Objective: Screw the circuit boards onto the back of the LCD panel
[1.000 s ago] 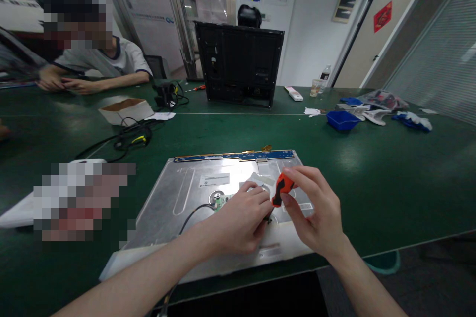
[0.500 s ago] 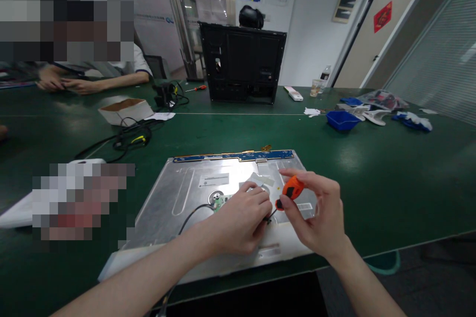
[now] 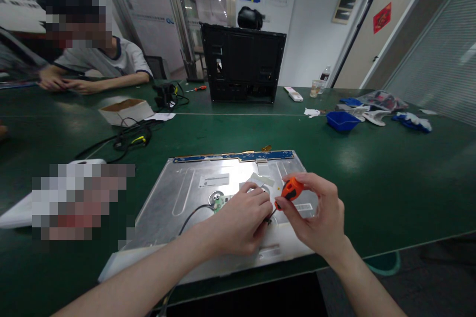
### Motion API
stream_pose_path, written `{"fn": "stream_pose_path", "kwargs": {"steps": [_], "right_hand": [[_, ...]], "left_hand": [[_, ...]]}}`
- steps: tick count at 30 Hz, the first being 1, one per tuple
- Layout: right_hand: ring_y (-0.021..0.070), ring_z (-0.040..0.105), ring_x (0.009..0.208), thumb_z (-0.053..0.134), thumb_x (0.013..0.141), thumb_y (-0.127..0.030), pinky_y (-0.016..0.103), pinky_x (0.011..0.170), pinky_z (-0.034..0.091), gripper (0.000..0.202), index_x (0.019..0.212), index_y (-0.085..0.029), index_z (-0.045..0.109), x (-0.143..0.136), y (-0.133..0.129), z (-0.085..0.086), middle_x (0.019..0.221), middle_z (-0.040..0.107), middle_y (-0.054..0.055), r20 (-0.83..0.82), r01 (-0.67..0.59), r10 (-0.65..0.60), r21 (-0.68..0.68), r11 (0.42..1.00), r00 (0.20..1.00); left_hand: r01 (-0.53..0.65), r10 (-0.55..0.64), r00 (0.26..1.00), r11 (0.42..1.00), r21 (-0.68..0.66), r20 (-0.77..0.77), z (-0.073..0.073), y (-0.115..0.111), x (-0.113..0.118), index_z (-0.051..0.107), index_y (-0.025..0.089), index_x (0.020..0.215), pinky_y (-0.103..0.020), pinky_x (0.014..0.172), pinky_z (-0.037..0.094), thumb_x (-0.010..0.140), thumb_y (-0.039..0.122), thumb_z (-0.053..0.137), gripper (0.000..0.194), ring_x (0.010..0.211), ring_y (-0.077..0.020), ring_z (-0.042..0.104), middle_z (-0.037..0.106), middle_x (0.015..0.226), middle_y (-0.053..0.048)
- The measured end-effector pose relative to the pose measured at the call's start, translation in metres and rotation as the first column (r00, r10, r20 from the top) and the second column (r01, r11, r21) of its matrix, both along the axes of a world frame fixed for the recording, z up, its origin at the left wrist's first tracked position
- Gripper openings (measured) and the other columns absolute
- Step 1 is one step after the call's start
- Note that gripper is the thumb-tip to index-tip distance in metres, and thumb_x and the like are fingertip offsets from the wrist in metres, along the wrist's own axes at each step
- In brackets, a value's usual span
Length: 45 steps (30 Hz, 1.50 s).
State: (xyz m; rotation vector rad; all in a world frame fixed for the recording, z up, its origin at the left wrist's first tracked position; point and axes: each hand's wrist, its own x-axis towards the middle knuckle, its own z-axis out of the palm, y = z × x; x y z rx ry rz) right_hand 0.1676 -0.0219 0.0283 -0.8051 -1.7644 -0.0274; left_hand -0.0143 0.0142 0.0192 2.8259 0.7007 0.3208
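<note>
A screwdriver [image 3: 291,189] with an orange and black handle is pinched between the thumb and fingers of my right hand [image 3: 323,213]. Its thin shaft slants down to the left, and its tip ends beside my left hand [image 3: 243,215]. That hand lies over the metal back of a flat display panel [image 3: 158,210], fingers curled; whatever they grip is hidden. Part of a green circuit board [image 3: 220,202] shows under my left wrist, with a black cable [image 3: 189,219] running from it. Along the panel's far edge runs a blue circuit strip [image 3: 234,157].
Behind the panel stands a black monitor housing [image 3: 245,62]. To the left are a white box [image 3: 126,111] and tangled black cables [image 3: 132,138]. A blue tray [image 3: 342,121] and gloves [image 3: 412,121] lie at right. A co-worker [image 3: 122,62] sits far left.
My right hand has turned the screwdriver handle slightly, its fingers shifting closer together around it. My left hand has stayed in place on the panel.
</note>
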Motion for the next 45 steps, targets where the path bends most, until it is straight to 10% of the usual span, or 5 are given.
{"fn": "stream_pose_path", "kwargs": {"steps": [45], "right_hand": [[0.0187, 0.062, 0.096, 0.061, 0.086, -0.011, 0.033, 0.08, 0.056, 0.049, 0.132, -0.02, 0.049, 0.0, -0.003, 0.01, 0.113, 0.061, 0.008, 0.087, 0.011, -0.008, -0.036, 0.999, 0.996]], "left_hand": [[0.0, -0.002, 0.999, 0.999, 0.051, 0.034, -0.002, 0.0, 0.0, 0.059, 0.018, 0.084, -0.045, 0.099, 0.036, 0.075, 0.018, 0.057, 0.009, 0.089, -0.0243, 0.059, 0.066, 0.093, -0.008]]}}
